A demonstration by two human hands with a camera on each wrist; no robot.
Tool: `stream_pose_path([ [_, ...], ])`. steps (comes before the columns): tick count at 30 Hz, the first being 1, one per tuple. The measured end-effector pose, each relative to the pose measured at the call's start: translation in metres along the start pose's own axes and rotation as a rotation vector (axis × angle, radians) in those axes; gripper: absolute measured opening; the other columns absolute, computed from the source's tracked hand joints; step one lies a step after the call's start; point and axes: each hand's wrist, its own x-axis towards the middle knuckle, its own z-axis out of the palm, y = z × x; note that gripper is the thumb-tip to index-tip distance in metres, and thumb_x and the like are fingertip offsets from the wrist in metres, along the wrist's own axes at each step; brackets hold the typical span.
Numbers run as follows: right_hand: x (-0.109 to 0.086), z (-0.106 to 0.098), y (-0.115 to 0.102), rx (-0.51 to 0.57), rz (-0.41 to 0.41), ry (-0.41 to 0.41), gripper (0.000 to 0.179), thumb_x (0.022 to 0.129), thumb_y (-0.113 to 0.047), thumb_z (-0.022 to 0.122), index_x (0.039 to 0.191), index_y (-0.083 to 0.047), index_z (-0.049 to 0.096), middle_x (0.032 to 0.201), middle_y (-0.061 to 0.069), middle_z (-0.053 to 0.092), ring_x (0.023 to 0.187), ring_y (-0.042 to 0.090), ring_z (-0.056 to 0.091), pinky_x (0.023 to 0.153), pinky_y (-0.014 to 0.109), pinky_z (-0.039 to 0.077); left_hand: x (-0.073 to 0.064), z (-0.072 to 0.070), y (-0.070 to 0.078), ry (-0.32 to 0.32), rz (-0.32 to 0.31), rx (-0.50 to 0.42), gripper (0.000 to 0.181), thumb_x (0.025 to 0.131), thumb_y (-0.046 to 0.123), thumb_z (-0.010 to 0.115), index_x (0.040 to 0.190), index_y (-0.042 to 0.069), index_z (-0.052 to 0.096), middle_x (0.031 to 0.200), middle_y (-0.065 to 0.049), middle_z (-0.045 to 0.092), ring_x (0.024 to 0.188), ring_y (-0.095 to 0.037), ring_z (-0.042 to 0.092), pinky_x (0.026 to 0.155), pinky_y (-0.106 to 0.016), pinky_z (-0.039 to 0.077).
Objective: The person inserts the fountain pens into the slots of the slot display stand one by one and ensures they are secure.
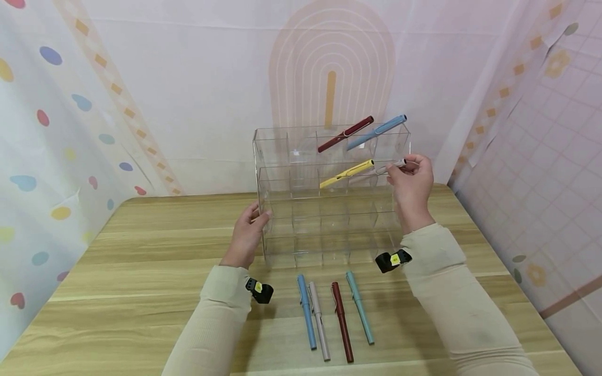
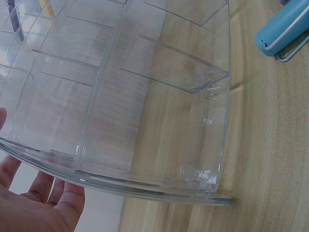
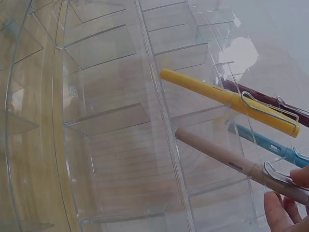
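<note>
A clear acrylic pen rack [image 1: 257,167] with rows of compartments stands on the table. My left hand [image 1: 246,235] grips its left side wall, with the thumb on the inner side and fingers outside in the left wrist view. With my right hand [image 1: 413,188] I pinch a pale pinkish-grey pen [image 3: 217,154] by its clip end; its other end rests in the second row's right part. Beside it leans a yellow pen [image 1: 347,174]. In the top row lean a dark red pen [image 1: 345,134] and a light blue pen [image 1: 378,132].
In front of the rack, several pens lie on the wooden table [image 1: 141,271]: blue [image 1: 307,313], pale lilac [image 1: 320,324], dark red [image 1: 342,324] and teal [image 1: 360,308]. A patterned cloth [image 1: 211,94] hangs behind the rack and along both sides.
</note>
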Motion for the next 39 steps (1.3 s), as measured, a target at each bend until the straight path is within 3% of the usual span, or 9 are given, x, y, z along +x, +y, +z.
stream_pose_path([
  [8, -0.010, -0.018, 0.000, -0.010, -0.032, -0.052, 0.032, 0.086, 0.001, 0.067, 0.104, -0.016, 0.047, 0.098, -0.001, 0.050, 0.090, 0.010, 0.054, 0.072, 0.016, 0.049, -0.001, 0.000, 0.001, 0.003, -0.005, 0.004, 0.048, 0.100, 0.024, 0.051, 0.145, 0.013, 0.040, 0.140, -0.015, 0.042, 0.126, -0.031, 0.042, 0.104, -0.050, 0.035],
  [17, -0.030, -0.041, 0.009, -0.028, 0.068, -0.082, 0.030, 0.086, 0.005, 0.064, 0.102, -0.014, 0.047, 0.094, -0.001, 0.052, 0.085, 0.005, 0.056, 0.069, 0.015, 0.050, -0.001, -0.001, 0.001, -0.001, -0.010, 0.001, 0.048, 0.101, 0.022, 0.050, 0.146, 0.013, 0.039, 0.140, -0.015, 0.041, 0.126, -0.031, 0.041, 0.104, -0.050, 0.034],
  [30, -0.063, -0.063, 0.047, -0.201, 0.202, -0.240, 0.025, 0.090, -0.001, 0.062, 0.111, -0.005, 0.049, 0.096, -0.005, 0.054, 0.084, 0.002, 0.057, 0.073, 0.018, 0.051, 0.000, -0.002, 0.001, 0.006, -0.007, -0.009, 0.049, 0.101, 0.023, 0.050, 0.146, 0.011, 0.039, 0.140, -0.016, 0.041, 0.125, -0.032, 0.041, 0.106, -0.052, 0.033],
  [39, -0.086, -0.069, 0.067, -0.357, 0.247, -0.418, 0.033, 0.092, -0.004, 0.061, 0.120, 0.005, 0.048, 0.113, 0.014, 0.055, 0.089, 0.004, 0.056, 0.077, 0.023, 0.051, -0.001, -0.002, 0.002, 0.005, -0.005, -0.009, 0.048, 0.101, 0.021, 0.049, 0.146, 0.012, 0.039, 0.140, -0.015, 0.041, 0.125, -0.032, 0.041, 0.105, -0.052, 0.034],
])
